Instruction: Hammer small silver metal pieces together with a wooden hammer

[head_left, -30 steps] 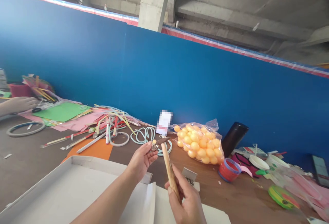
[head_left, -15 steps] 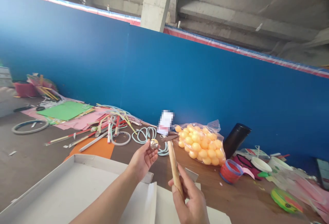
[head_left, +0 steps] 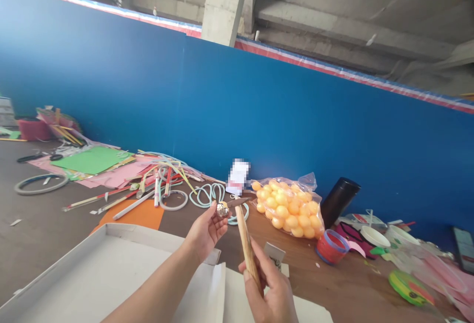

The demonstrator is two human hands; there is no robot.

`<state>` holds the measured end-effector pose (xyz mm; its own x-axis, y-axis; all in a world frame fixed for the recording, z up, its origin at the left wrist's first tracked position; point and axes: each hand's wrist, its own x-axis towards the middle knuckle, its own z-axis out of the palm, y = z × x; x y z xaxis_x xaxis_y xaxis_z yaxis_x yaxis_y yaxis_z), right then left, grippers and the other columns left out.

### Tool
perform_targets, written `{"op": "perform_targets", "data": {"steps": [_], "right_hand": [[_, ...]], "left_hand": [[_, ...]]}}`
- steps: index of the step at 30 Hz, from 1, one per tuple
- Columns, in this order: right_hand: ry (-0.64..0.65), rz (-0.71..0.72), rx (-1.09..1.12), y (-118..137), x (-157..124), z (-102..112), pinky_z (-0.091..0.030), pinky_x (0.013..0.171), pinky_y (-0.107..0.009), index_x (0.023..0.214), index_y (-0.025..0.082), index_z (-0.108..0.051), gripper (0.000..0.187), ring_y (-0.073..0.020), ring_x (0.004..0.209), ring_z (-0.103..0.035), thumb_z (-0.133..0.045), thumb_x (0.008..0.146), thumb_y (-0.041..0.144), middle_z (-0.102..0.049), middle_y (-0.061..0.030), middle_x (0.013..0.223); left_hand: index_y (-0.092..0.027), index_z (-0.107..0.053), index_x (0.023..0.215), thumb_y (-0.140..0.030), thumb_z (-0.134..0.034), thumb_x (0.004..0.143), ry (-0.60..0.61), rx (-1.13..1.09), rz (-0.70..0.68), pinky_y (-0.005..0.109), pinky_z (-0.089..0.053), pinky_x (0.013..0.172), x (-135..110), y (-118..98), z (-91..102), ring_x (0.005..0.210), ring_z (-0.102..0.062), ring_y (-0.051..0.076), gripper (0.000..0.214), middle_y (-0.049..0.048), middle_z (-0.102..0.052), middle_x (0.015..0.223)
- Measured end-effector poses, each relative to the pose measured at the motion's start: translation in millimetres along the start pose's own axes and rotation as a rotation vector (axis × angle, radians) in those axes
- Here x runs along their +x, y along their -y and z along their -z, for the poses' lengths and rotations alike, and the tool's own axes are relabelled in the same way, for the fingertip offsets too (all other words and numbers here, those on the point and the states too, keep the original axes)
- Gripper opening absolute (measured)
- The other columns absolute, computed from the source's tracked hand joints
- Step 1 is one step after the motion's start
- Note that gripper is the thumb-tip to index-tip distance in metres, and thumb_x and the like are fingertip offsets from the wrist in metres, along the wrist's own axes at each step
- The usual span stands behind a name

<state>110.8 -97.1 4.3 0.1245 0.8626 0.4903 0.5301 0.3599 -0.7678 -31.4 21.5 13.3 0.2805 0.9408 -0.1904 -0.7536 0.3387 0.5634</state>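
Between its thumb and fingers my left hand (head_left: 206, 230) pinches a small shiny silver ball (head_left: 222, 210), with a bit of orange-yellow showing at its top. My right hand (head_left: 272, 286) is wrapped round the wooden handle of a hammer (head_left: 243, 234). The hammer's dark, narrow head is pointed at one end and lies right beside the ball. Whether head and ball touch I cannot tell. Below both hands are a shallow white box (head_left: 107, 234) and white card.
A bag of orange balls (head_left: 287, 209) stands behind, near a black bottle (head_left: 340, 197) and a red-and-blue cup (head_left: 331, 248). To the left lie coiled tubes (head_left: 207, 194), sticks and green paper (head_left: 94, 160). A green tape measure (head_left: 409, 288) sits right; a blue partition (head_left: 259, 110) closes off the back.
The hammer has moved left, bringing its head up to the silver ball. My left hand has stayed almost where it was, still pinching the ball.
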Motion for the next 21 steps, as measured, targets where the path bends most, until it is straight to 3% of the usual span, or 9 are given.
{"op": "perform_targets", "data": {"steps": [7, 17, 21], "right_hand": [[0.039, 0.009, -0.052, -2.1, -0.6, -2.0, -0.054, 0.072, -0.021, 0.125, 0.018, -0.053, 0.050, -0.0167, 0.073, -0.067, -0.052, 0.076, 0.026, -0.070, -0.0046, 0.086], [0.001, 0.009, -0.039, -2.9, 0.8, -0.4, -0.053, 0.065, -0.017, 0.126, 0.020, -0.051, 0.049, -0.0140, 0.068, -0.066, -0.052, 0.077, 0.025, -0.070, -0.0026, 0.084], [0.015, 0.041, -0.058, -5.1, 0.3, -2.3, -0.053, 0.070, -0.019, 0.125, 0.019, -0.054, 0.050, -0.0158, 0.074, -0.067, -0.052, 0.075, 0.023, -0.071, -0.0043, 0.088]], "left_hand": [[-0.012, -0.058, 0.086, -0.028, -0.064, 0.076, -0.003, 0.037, -0.046, 0.018, -0.053, 0.052, 1.0, 1.3, -0.8, 0.058, -0.062, 0.010, 0.020, 0.0041, -0.063, 0.070], [-0.013, -0.058, 0.088, -0.025, -0.063, 0.076, 0.010, 0.061, -0.096, 0.018, -0.053, 0.054, 1.8, 3.7, 2.6, 0.060, -0.062, 0.009, 0.018, 0.0040, -0.063, 0.073], [-0.012, -0.058, 0.092, -0.024, -0.060, 0.078, 0.016, 0.067, -0.089, 0.018, -0.053, 0.053, 2.5, 3.1, 2.1, 0.058, -0.062, 0.009, 0.018, 0.0041, -0.063, 0.072]]}}
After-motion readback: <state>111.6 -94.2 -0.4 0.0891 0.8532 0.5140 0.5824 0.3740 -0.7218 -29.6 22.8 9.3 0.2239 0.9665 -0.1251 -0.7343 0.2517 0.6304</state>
